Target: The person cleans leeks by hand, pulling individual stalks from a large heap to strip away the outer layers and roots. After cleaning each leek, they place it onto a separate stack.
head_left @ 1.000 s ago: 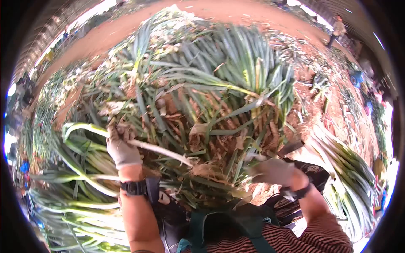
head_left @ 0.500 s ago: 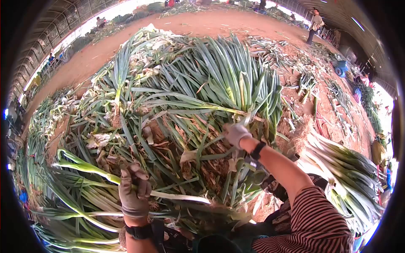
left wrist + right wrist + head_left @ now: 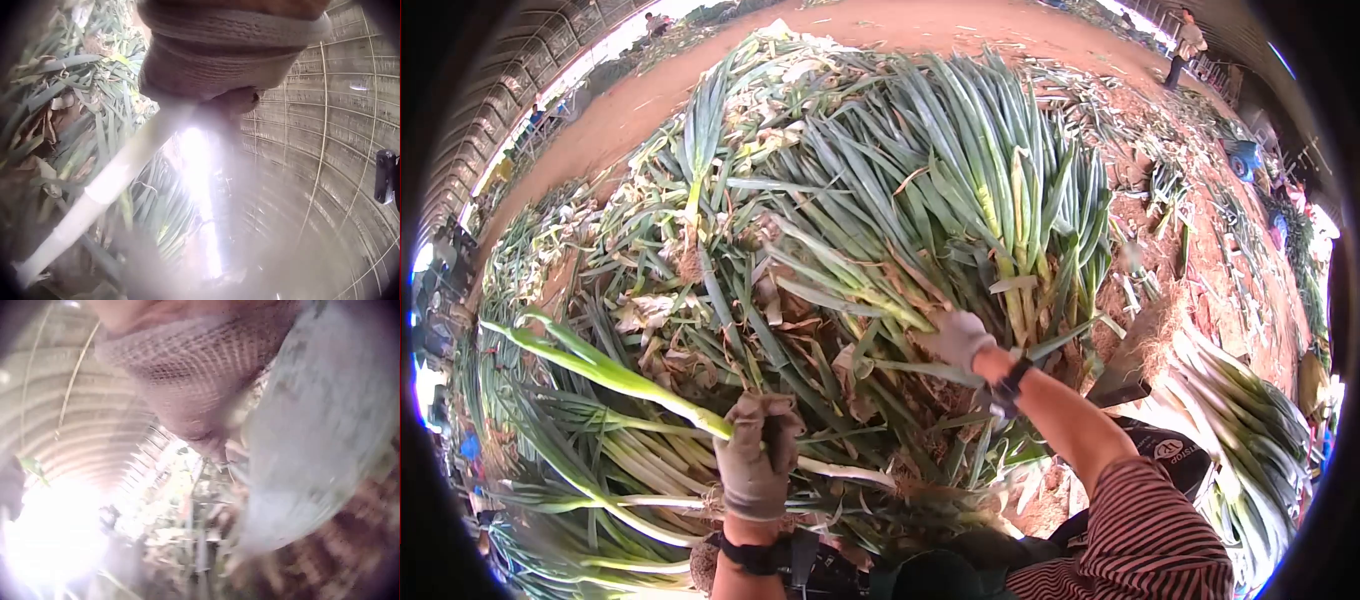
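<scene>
My gloved left hand [image 3: 757, 455] grips a long green onion [image 3: 625, 378] around its stem. Its green leaves point left in the head view and its white shank points right. The white shank [image 3: 103, 187] runs down from the glove in the left wrist view. Farther forward, my gloved right hand [image 3: 962, 340] holds the lower end of another green onion [image 3: 855, 280] at the pile, its leaves spread up and left. In the right wrist view the glove [image 3: 187, 381] hides its fingertips, and a broad pale shape [image 3: 319, 431] fills the right side.
A large heap of green onions [image 3: 1000, 160] lies ahead. Trimmed leaves [image 3: 780, 90] cover the ground behind it. Clean white-shanked onions lie bundled at right [image 3: 1250, 410], and more onions [image 3: 640, 460] are at left. A dark flat blade-like piece [image 3: 1122, 375] sits beside the right bundle. Far off stands a person [image 3: 1185, 48].
My right hand has reached forward from near my lap to the pile and taken hold of a green onion, whose leaves have shifted. The left hand, still gripping its onion, has moved right and down.
</scene>
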Demonstrator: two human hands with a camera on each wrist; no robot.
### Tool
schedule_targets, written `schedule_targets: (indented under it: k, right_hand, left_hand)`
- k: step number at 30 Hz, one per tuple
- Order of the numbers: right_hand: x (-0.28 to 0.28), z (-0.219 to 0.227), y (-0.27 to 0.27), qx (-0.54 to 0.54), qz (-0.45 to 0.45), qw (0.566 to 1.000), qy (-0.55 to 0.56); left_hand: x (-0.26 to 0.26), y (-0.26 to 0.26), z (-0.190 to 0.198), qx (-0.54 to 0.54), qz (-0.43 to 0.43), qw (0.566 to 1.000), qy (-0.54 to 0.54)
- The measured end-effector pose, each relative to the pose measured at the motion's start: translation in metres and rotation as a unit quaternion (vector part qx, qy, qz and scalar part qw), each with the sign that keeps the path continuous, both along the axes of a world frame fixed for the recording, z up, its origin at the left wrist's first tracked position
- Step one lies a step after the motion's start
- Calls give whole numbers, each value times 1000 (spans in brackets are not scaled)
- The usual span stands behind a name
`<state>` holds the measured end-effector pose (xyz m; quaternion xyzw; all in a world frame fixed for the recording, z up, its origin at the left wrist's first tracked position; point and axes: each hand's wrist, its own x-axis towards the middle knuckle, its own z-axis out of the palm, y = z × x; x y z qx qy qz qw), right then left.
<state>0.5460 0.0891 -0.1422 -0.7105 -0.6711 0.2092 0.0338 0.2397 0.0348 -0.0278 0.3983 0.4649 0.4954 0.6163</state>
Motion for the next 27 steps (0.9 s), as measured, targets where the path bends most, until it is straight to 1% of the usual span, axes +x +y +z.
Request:
schedule_targets:
  k: [2,3,4,6,8,9,10,12,14,15,16,18,19,21,23,24,25,26,27]
  right_hand:
    - [-22,3,-31,33,-37,995,81]
    - [-33,-3,-49,156,-47,974,158]
    - [-45,16,-63,175,-32,963,203]
    - [-68,50,-84,129,-34,969,210]
    - [-91,60,-108,168,-21,954,249]
    - [-100,69,-120,155,-3,962,225]
    - [-107,66,-128,178,12,955,238]
    - [-110,71,-135,199,52,948,243]
    - [-119,69,-126,177,-7,894,411]
    - [-123,71,-120,163,-41,855,490]
    - [-127,87,-113,36,-89,857,506]
    - [-135,95,-109,20,-83,816,572]
    - [-138,97,-111,3,-104,777,621]
    - [-148,101,-120,-39,-141,690,708]
    - [-149,105,-128,-101,-179,632,747]
    - [-147,104,-133,-131,-200,601,763]
    - [-144,78,-137,-129,-193,604,762]
    - [-137,46,-142,-134,-167,681,701]
    - [-128,15,-148,-138,-139,750,632]
  left_hand:
    - [7,-5,-4,-47,41,998,8]
    - [7,-6,-8,-49,21,999,-2]
    - [7,-7,-18,-47,26,999,-9]
    - [16,-11,-24,-65,47,997,4]
    - [24,-17,-22,-39,0,998,-42]
    - [23,-16,-27,-59,-24,996,-59]
    - [25,-18,-25,-69,12,994,-86]
    - [22,-19,-17,-69,7,995,-74]
    - [27,-20,-13,-70,30,995,-66]
    - [29,-24,-12,-72,39,995,-61]
    - [29,-27,-15,-62,40,995,-73]
    - [24,-25,-18,-35,41,994,-92]
    - [17,-24,-16,-17,31,993,-114]
    - [8,-26,-12,3,3,996,-91]
    - [1,-32,-8,13,-30,997,-72]
    - [-2,-31,-10,24,-23,995,-92]
    - [-6,-28,-13,35,-17,993,-112]
    - [-11,-25,-14,47,-11,990,-131]
    - [-18,-25,-7,51,-10,991,-126]
